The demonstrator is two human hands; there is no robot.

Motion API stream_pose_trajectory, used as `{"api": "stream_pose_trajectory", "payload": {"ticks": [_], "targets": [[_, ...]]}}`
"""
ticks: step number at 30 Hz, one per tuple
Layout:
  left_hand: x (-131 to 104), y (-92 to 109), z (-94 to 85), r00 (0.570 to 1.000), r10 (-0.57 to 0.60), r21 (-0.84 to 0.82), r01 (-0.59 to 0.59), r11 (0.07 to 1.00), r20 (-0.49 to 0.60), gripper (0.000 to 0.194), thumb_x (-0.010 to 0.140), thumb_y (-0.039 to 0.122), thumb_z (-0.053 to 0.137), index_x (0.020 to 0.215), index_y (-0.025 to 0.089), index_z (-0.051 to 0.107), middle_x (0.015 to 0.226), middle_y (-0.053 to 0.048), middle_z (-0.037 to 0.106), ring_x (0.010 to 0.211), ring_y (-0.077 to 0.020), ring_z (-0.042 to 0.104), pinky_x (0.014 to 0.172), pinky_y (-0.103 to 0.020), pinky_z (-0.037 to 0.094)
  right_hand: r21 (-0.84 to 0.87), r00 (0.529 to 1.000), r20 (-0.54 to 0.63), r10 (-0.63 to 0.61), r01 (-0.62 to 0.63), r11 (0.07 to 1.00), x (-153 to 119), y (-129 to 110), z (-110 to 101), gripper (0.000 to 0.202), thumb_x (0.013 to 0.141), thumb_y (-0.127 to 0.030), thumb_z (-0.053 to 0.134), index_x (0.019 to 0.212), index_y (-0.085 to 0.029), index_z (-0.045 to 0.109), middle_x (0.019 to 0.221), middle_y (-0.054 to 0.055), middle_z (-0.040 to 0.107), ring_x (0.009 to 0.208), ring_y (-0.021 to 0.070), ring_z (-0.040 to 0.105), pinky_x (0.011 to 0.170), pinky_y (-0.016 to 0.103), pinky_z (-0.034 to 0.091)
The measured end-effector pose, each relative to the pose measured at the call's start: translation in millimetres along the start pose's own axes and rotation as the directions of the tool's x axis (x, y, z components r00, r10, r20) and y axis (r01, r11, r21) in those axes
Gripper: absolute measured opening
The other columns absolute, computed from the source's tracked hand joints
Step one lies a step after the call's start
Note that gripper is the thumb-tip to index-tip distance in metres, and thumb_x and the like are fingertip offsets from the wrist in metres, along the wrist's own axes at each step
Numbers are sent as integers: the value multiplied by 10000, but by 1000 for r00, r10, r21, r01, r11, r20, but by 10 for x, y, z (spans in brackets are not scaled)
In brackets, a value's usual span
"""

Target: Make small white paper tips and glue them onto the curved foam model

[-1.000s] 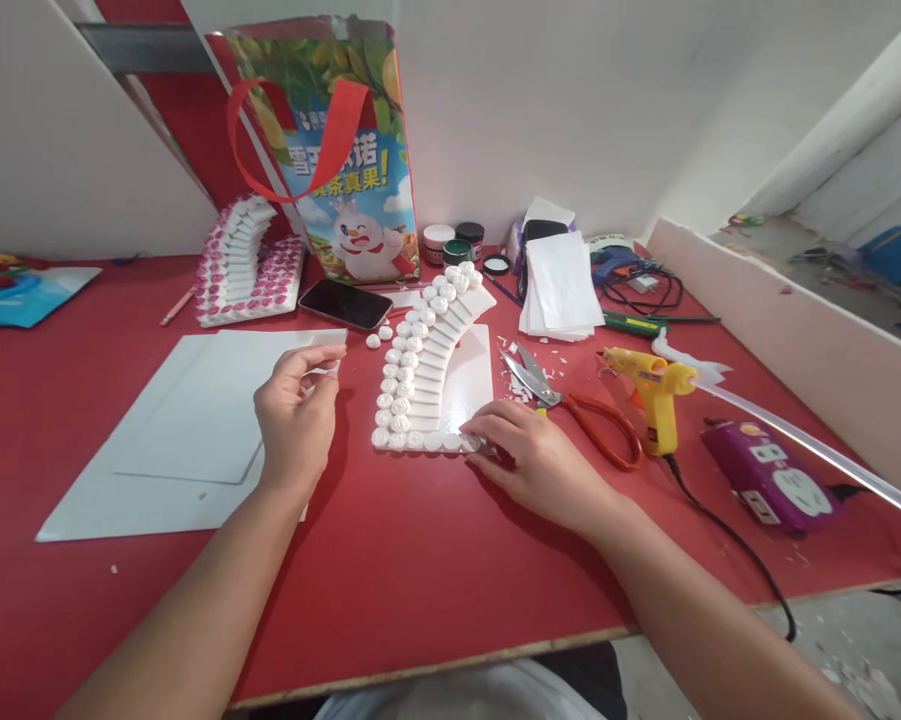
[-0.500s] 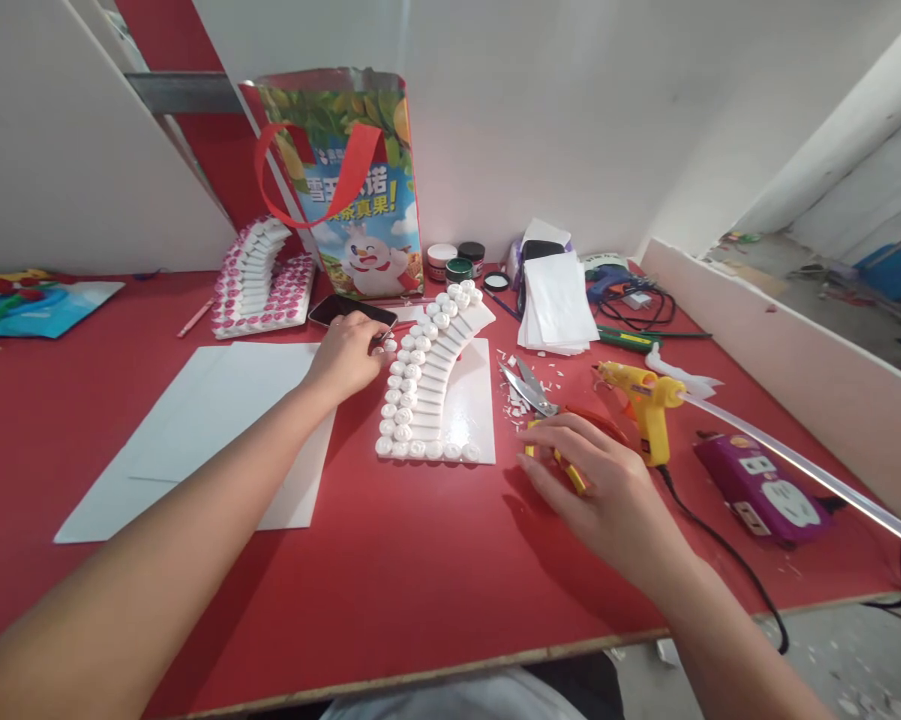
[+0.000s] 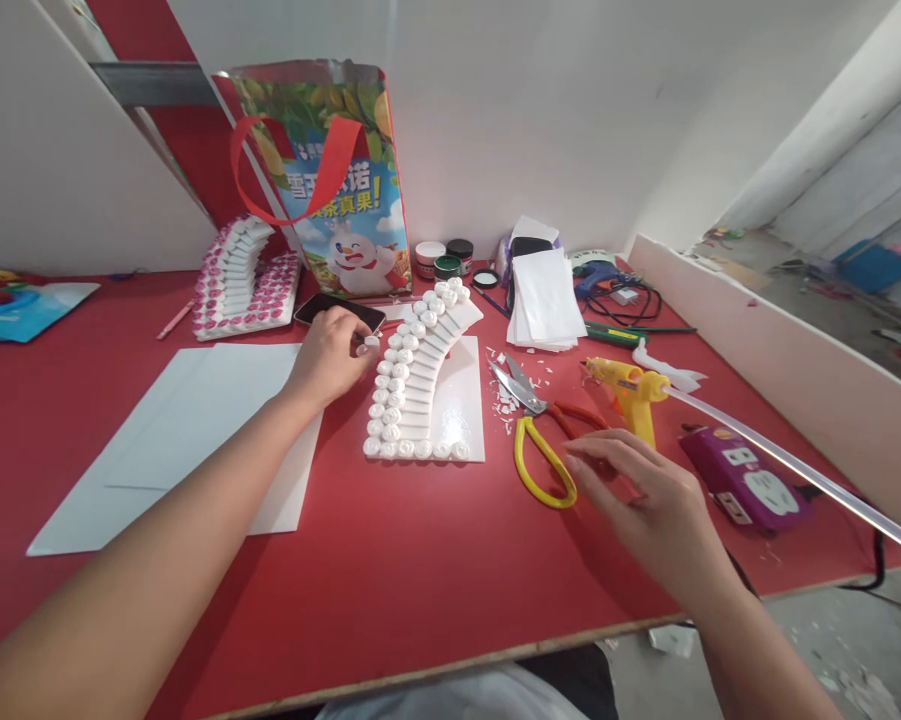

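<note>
A white curved piece [image 3: 420,385] edged with small white rosettes lies on a white board [image 3: 465,390] at the middle of the red table. Left of it, my left hand [image 3: 331,352] is closed, its fingertips pinching a small white rosette [image 3: 371,342]. To the right, my right hand [image 3: 641,490] hovers over the table with fingers apart and nothing in them. Beside it lie open scissors [image 3: 544,462] with one yellow and one red handle. Behind that hand a yellow glue gun [image 3: 634,388] holds a long clear stick.
White sheets [image 3: 195,420] lie at left, below a pink-dotted curved piece [image 3: 244,285]. A phone [image 3: 337,310], a tall bag [image 3: 330,190], jars [image 3: 446,265] and white papers [image 3: 544,300] stand or lie at the back. A purple power strip [image 3: 750,480] is at right.
My left hand now shows a white rosette at its fingertips. My right hand has moved right, off the scissors, uncovering the yellow handle. The whole view has shifted slightly.
</note>
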State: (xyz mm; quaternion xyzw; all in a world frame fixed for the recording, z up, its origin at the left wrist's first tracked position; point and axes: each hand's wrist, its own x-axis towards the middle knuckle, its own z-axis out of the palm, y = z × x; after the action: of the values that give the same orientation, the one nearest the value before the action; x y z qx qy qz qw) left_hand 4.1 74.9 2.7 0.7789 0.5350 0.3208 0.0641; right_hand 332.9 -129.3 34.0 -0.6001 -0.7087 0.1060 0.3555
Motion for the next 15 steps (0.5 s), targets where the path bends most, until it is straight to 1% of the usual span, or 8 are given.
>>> {"api": "stream_pose_trajectory", "payload": {"ticks": [2, 4, 5, 7, 9, 10, 12, 15], "targets": [[-102, 128, -118, 989, -118, -160, 102, 982, -91, 93, 806, 285, 650, 858, 209, 642, 980, -84, 678, 937, -253, 643, 954, -435, 524, -58, 999, -41, 13, -15, 998, -8, 49, -23, 128, 977, -310, 606, 971, -230, 705, 970, 83, 761, 813, 211, 739, 548, 276, 540], [-206, 289, -246, 960, -264, -436, 201, 877, -88, 158, 800, 314, 697, 907, 204, 658, 924, -49, 697, 861, -204, 668, 904, -384, 552, -160, 994, -100, 34, -49, 986, -22, 109, -62, 151, 984, -331, 591, 969, -232, 704, 970, 82, 758, 798, 217, 731, 590, 302, 542], [-256, 375, -306, 943, -330, -601, 240, 763, -43, 191, 795, 329, 720, 921, 195, 668, 904, -44, 699, 839, -189, 675, 883, -371, 566, -214, 991, -127, 44, -70, 974, -30, 139, -85, 169, 986, -346, 581, 968, -230, 702, 962, 84, 753, 785, 221, 722, 597, 313, 535], [-351, 549, -398, 909, -396, -834, 317, 452, 131, 217, 780, 310, 751, 944, 183, 688, 958, -52, 714, 837, -162, 680, 877, -347, 587, -304, 984, -168, 64, -114, 946, -43, 186, -131, 222, 992, -381, 548, 972, -218, 698, 942, 96, 734, 749, 227, 696, 594, 331, 512], [-433, 709, -439, 849, -411, -889, 428, 165, 333, 182, 808, 293, 731, 955, 188, 701, 1007, -61, 723, 844, -146, 684, 858, -321, 610, -373, 975, -202, 93, -165, 913, -45, 215, -167, 297, 996, -428, 504, 985, -199, 692, 959, 124, 712, 711, 233, 663, 596, 353, 494], [-469, 779, -439, 823, -399, -883, 465, 66, 404, 176, 839, 311, 704, 968, 191, 703, 1003, -65, 722, 840, -147, 687, 849, -319, 621, -405, 969, -219, 113, -195, 893, -41, 225, -179, 335, 992, -460, 488, 992, -191, 688, 977, 139, 703, 705, 241, 651, 598, 364, 487], [-527, 896, -407, 789, -341, -845, 533, -35, 512, 184, 879, 321, 659, 1008, 195, 697, 1001, -77, 717, 872, -161, 697, 877, -330, 633, -456, 956, -241, 167, -264, 850, -22, 250, -191, 409, 978, -528, 467, 1010, -179, 678, 986, 164, 695, 732, 274, 645, 607, 384, 474], [-582, 1009, -322, 769, -256, -805, 590, -65, 585, 215, 899, 356, 626, 1027, 193, 681, 1022, -97, 706, 940, -188, 706, 945, -367, 632, -493, 934, -246, 260, -351, 796, 31, 314, -181, 474, 961, -588, 454, 1048, -170, 662, 920, 166, 698, 787, 324, 645, 629, 402, 456]]}}
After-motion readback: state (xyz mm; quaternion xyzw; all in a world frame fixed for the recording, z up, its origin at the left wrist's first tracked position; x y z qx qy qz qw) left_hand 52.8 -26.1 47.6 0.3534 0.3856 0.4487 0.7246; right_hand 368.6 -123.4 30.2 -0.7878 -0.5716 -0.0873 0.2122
